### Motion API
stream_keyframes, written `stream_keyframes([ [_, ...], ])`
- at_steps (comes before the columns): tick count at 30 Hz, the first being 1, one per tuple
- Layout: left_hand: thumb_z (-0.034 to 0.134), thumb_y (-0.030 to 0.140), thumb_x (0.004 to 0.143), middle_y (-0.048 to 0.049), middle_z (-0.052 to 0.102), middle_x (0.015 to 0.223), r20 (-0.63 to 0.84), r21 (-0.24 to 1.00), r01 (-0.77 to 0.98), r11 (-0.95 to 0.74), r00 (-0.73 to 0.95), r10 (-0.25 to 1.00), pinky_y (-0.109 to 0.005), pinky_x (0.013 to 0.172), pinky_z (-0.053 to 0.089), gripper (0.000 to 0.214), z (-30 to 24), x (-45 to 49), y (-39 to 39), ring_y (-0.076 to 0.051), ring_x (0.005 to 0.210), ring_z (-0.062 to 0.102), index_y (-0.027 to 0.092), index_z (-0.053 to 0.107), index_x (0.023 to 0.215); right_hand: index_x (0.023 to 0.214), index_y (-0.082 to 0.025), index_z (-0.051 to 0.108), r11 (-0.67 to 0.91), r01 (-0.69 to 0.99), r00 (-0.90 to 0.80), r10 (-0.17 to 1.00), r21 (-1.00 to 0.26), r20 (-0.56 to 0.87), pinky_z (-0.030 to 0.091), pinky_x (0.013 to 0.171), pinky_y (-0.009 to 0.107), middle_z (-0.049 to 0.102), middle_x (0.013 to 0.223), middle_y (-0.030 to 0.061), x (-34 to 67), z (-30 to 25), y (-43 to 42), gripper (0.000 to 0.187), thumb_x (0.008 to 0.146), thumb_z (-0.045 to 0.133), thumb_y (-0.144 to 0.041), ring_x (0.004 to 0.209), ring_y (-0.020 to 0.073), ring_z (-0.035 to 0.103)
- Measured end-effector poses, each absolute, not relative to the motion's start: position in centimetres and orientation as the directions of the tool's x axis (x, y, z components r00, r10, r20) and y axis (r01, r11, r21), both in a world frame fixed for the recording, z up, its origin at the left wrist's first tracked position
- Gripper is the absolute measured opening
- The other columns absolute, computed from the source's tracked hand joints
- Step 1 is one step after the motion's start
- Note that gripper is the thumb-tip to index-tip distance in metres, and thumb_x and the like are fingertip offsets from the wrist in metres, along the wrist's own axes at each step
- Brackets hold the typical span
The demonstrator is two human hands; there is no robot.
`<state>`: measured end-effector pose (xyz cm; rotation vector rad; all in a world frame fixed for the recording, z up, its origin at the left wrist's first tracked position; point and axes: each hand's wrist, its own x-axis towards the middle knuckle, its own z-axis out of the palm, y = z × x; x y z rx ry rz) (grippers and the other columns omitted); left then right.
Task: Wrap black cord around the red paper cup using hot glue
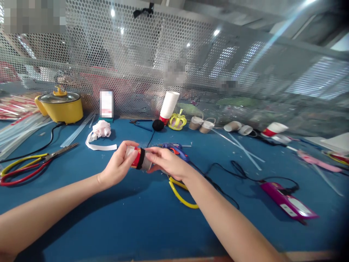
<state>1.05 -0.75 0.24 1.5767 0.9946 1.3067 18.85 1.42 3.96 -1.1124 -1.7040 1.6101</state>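
Above the middle of the table, both my hands grip a small paper cup point(135, 162) lying on its side. It is red and white, with a black band around it. My left hand point(118, 163) closes around one end, thumb along the red side. The fingers of my right hand point(167, 162) pinch the other, greyish end next to the band. Just behind my right hand lies a blue hot glue gun point(182, 153), partly covered. Yellow handles point(178, 196), perhaps of scissors, show beside my right forearm. A ball of black yarn point(158, 125) rests farther back.
Large scissors point(40, 162) and a yellow electric pot point(64, 107) stand at left, near a white ribbon bundle point(100, 130). Stacked paper cups point(169, 103), a yellow crown-like piece point(177, 121) and small buckets point(206, 126) line the mesh panel. At right, a purple power strip point(286, 202) trails black cable.
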Motion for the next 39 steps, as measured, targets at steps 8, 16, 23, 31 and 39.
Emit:
stream_keyframes([
  [8, 0.048, 0.048, 0.080, 0.0019, 0.056, 0.068, 0.075, 0.993, -0.105, -0.046, 0.296, 0.952, -0.022, 0.057, 0.042, 0.043, 0.9, 1.3, -0.3, -0.010, 0.059, 0.052, 0.017, 0.048, 0.110, 0.114, -0.018, 0.051, 0.483, 0.501, -0.462, 0.851, -0.718, 0.250, 0.044, 0.090, 0.039, 0.052, 0.116, 0.0105, 19.3, 2.8, -1.1, 0.048, 0.069, 0.067, -0.029, 0.106, 0.0224, 0.051],
  [16, 0.043, 0.044, 0.083, -0.0033, 0.060, 0.085, 0.163, 0.973, 0.084, -0.213, 0.401, 0.901, -0.024, 0.067, 0.042, 0.035, 0.3, 1.6, -0.6, -0.013, 0.074, 0.053, 0.015, 0.052, 0.101, 0.128, -0.016, 0.039, 0.256, 0.264, -0.503, 0.859, -0.930, 0.094, 0.032, 0.101, 0.041, 0.045, 0.130, 0.0141, 19.3, 2.2, -0.2, 0.064, 0.082, 0.033, -0.060, 0.121, 0.0218, 0.041],
  [23, 0.040, 0.043, 0.084, 0.0012, 0.052, 0.069, 0.126, 0.953, 0.206, -0.224, 0.401, 0.907, -0.021, 0.056, 0.037, 0.031, 0.4, 1.8, -1.1, -0.010, 0.060, 0.044, 0.014, 0.052, 0.084, 0.110, -0.014, 0.056, 0.149, 0.217, -0.424, 0.905, -0.965, 0.044, 0.041, 0.090, 0.037, 0.058, 0.114, 0.0130, 18.0, 3.3, 3.0, 0.064, 0.082, 0.026, -0.063, 0.104, 0.0200, 0.054],
  [31, 0.038, 0.044, 0.085, 0.0040, 0.044, 0.061, 0.104, 0.958, 0.211, -0.197, 0.384, 0.917, -0.020, 0.050, 0.032, 0.031, -0.2, 1.9, -1.3, -0.008, 0.055, 0.037, 0.015, 0.045, 0.076, 0.107, -0.013, 0.056, 0.387, 0.475, -0.333, 0.911, -0.790, 0.245, 0.046, 0.074, 0.024, 0.063, 0.106, 0.0099, 15.2, 5.0, 9.5, 0.059, 0.088, 0.018, -0.055, 0.093, 0.0138, 0.058],
  [39, 0.038, 0.044, 0.085, 0.0045, 0.044, 0.060, 0.108, 0.956, 0.216, -0.196, 0.363, 0.926, -0.019, 0.050, 0.032, 0.030, -0.2, 1.9, -1.1, -0.008, 0.054, 0.037, 0.016, 0.044, 0.075, 0.108, -0.013, 0.056, 0.192, 0.920, -0.126, 0.971, -0.341, 0.205, 0.038, 0.090, 0.038, 0.057, 0.112, 0.0131, 18.4, 5.7, 15.5, 0.032, 0.090, 0.039, -0.032, 0.107, 0.0235, 0.051],
])
